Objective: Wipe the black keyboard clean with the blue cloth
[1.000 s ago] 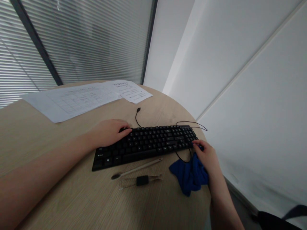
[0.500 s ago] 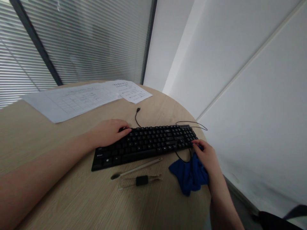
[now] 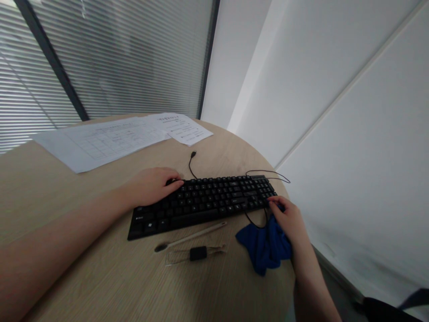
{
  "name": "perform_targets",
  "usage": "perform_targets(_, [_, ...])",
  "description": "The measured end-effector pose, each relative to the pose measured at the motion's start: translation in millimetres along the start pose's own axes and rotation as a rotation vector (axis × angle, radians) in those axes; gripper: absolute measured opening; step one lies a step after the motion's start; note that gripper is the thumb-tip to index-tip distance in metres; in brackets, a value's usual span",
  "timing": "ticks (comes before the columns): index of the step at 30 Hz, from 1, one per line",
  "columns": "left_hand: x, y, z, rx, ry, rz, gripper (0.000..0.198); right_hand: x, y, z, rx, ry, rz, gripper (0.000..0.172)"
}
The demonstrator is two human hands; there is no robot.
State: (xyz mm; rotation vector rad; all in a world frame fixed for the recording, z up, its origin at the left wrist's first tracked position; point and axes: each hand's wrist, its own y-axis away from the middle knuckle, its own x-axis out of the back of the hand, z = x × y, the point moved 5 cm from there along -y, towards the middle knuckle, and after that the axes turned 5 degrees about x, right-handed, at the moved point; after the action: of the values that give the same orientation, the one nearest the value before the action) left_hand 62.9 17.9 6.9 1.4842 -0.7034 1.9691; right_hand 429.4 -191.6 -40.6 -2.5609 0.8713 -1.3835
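A black computer keyboard (image 3: 214,197) lies at a slant on the round table. My left hand (image 3: 156,184) grips its far edge toward the left, thumb over the keys and fingertips partly hidden. At the near right corner, my right hand (image 3: 284,214) pinches the keyboard's edge between thumb and fingers. Below that hand and touching it, a crumpled blue cloth (image 3: 264,248) rests on the table. In front of the keyboard lies a brush (image 3: 194,235) shaped like a toothbrush, dark bristles to the left. Beside it is a wire tool with a black middle piece (image 3: 198,253).
Printed paper sheets (image 3: 110,141) cover the far left of the wooden table (image 3: 134,286). The keyboard's cable (image 3: 268,171) loops out near the table's right edge, and a USB plug (image 3: 193,154) lies behind the keyboard. A white wall (image 3: 351,147) stands close on the right.
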Motion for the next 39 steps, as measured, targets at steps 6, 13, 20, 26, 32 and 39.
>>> perform_targets(6, [-3.9, -1.3, -5.9, 0.001, 0.022, 0.023, 0.051, -0.6, -0.7, -0.4, -0.016, 0.015, -0.012, 0.044])
perform_targets(13, [-4.0, -1.4, -4.5, 0.001, 0.014, 0.000, 0.051, 0.0, -1.0, -0.5, -0.022, 0.004, -0.013, 0.044])
perform_targets(20, [-1.2, -0.3, -1.5, 0.007, -0.010, -0.006, 0.050, -0.1, -1.0, -0.2, -0.028, -0.013, -0.019, 0.044])
perform_targets(26, [-1.4, -0.8, -1.8, 0.020, -0.003, -0.014, 0.050, 0.1, -0.5, -2.7, -0.039, -0.015, -0.026, 0.045])
perform_targets(32, [-0.7, -0.8, -0.8, 0.028, -0.003, -0.019, 0.051, -0.6, -0.3, -2.3, -0.026, -0.044, -0.026, 0.044])
perform_targets(39, [-3.0, -0.6, -3.2, 0.016, -0.006, -0.015, 0.051, -1.2, 0.0, -0.1, -0.034, -0.050, -0.038, 0.044])
